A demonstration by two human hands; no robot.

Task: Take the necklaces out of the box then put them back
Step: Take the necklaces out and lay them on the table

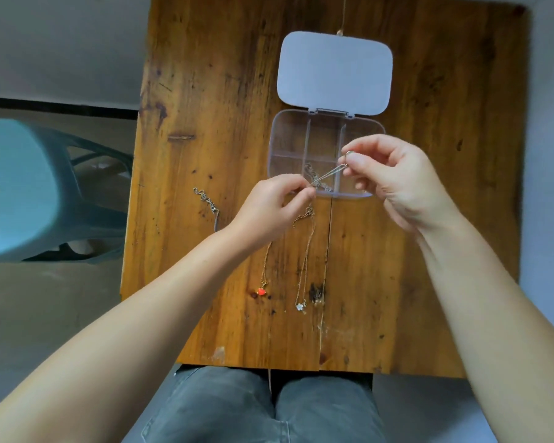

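— Three necklaces lie out on the worktop [429, 219], and a fourth is in the hands. Do you count the same?

— Yes. One silver chain [205, 199] on the left, partly under the left forearm. One gold chain with a red heart pendant [262, 291], one with a white flower pendant [300, 306], both stretched toward the near edge.

— And the fourth?

— A silver necklace [325, 176], pulled taut between both hands over the clear box [288, 145]. The left hand [269, 209] has its fingers pinched on one end; the right hand [394, 177] has thumb and forefinger closed on the other end, by a small ring. Some chain seems to sit in the box's near middle compartment.

— How many compartments?

— Six, in two rows of three. One lid [333, 71], swung fully open and lying flat beyond the box.

— Room to move?

— Plenty of bare wood on the right and far left. The near pendants sit well in from the front edge. One teal plastic stool [20, 187] stands off the left side, apart from the worktop.
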